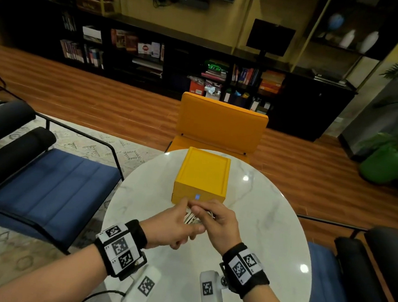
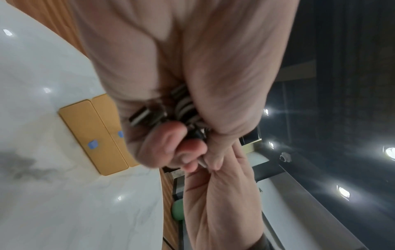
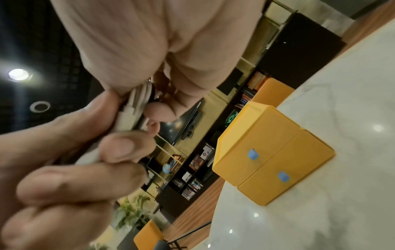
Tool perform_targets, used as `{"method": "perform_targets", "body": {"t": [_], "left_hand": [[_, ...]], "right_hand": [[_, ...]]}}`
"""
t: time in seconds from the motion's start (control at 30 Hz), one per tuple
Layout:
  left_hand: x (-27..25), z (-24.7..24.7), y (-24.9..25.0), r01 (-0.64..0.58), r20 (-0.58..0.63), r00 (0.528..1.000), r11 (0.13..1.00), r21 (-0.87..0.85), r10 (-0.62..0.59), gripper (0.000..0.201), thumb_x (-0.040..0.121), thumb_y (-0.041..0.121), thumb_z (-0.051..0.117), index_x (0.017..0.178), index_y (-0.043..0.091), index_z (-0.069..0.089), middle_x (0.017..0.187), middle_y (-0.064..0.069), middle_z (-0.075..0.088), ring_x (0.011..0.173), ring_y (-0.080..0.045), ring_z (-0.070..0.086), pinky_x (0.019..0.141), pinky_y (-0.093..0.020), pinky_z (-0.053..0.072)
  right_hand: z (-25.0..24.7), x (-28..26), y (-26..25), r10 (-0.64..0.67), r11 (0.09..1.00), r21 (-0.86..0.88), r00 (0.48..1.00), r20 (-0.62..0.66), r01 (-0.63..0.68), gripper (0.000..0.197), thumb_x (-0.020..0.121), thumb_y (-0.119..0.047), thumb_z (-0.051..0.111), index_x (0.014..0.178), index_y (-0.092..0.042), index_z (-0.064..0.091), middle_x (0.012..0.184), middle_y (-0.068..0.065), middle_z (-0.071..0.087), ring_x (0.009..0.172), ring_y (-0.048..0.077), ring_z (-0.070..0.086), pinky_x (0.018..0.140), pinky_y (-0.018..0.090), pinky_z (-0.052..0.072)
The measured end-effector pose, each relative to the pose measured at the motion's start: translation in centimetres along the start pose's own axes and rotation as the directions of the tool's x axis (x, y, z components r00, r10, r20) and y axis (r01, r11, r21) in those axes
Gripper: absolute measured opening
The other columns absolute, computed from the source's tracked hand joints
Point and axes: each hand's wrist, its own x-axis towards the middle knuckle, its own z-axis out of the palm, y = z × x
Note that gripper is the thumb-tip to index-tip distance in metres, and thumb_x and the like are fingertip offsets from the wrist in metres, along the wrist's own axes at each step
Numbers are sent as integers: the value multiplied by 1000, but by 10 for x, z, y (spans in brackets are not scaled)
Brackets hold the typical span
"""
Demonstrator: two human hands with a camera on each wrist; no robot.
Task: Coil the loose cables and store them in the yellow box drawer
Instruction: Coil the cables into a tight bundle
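A yellow box (image 1: 202,177) stands on the round white marble table (image 1: 265,226), its drawer front closed and showing a small blue tab (image 1: 197,196). Just in front of it, my left hand (image 1: 174,224) and right hand (image 1: 219,221) meet and both grip a bundle of coiled white cable (image 1: 191,217). In the left wrist view the cable loops (image 2: 184,106) and a metal plug (image 2: 142,116) sit between my curled fingers. The right wrist view shows the white cable (image 3: 133,108) pinched by both hands, with the box (image 3: 258,135) beyond. Most of the coil is hidden.
A yellow chair (image 1: 221,126) stands behind the table. A blue armchair (image 1: 50,178) is at the left and another blue chair (image 1: 321,277) at the right. Dark bookshelves (image 1: 152,60) line the far wall. A green plant pot (image 1: 383,163) sits at the right.
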Motion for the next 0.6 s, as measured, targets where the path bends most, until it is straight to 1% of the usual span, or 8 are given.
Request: {"method": "perform_targets", "body": {"t": [0.07,0.13,0.2,0.27,0.33,0.4,0.5,0.6], "left_hand": [[-1,-4,0,42,57,998,999,-21,-40,45,92,29,68,124,30,36,80,-9,51,53,-12,42,47,-25,33],[-2,-11,-2,80,122,990,995,-59,-72,47,92,27,69,124,30,35,77,-6,48,51,-10,40,45,-24,30],[-4,-18,-4,107,193,976,994,-37,-98,50,90,26,70,124,36,36,75,-5,47,51,-10,38,44,-23,28],[-5,-21,-5,122,279,952,992,22,-123,44,90,27,72,114,40,37,75,-5,47,51,-10,35,44,-22,27],[-4,-21,-5,136,352,925,989,52,-145,44,90,23,73,110,39,38,72,-3,46,50,-11,33,44,-22,25],[-1,-20,-6,158,394,903,985,66,-171,50,90,15,73,119,31,35,68,-2,45,49,-12,32,43,-20,25],[4,-21,-9,188,442,874,980,71,-200,59,91,10,72,129,27,30,65,-1,46,48,-12,31,41,-17,26],[11,-23,-13,222,451,865,974,44,-218,64,92,8,71,133,27,27,61,1,48,46,-10,31,40,-16,26]], "right_hand": [[0,-4,0,-79,984,-156,996,47,86,20,94,-21,67,111,-24,77,90,-17,65,85,7,63,73,16,46],[-6,-10,-5,-85,931,-329,971,225,158,30,102,-28,53,129,-24,65,109,-16,61,101,0,58,85,14,45],[-15,-17,-8,-45,895,-386,906,421,224,43,104,-35,44,145,-25,47,135,-16,49,122,-10,44,100,10,36],[-21,-24,-6,-73,875,-378,853,516,304,50,103,-42,43,150,-25,39,148,-12,41,135,-5,36,109,14,32],[-25,-29,-1,-74,881,-356,835,546,311,53,101,-45,48,150,-29,38,149,-9,41,137,3,38,110,18,34],[-26,-32,2,-66,902,-323,831,552,286,56,97,-44,58,149,-34,39,145,-10,44,133,3,42,107,17,36],[-26,-37,6,-108,922,-257,830,547,289,60,90,-39,70,145,-34,46,140,-6,50,129,6,48,104,23,42],[-23,-40,11,-194,917,-224,858,475,331,51,89,-32,74,137,-31,57,132,-4,60,119,9,58,96,28,50]]}}
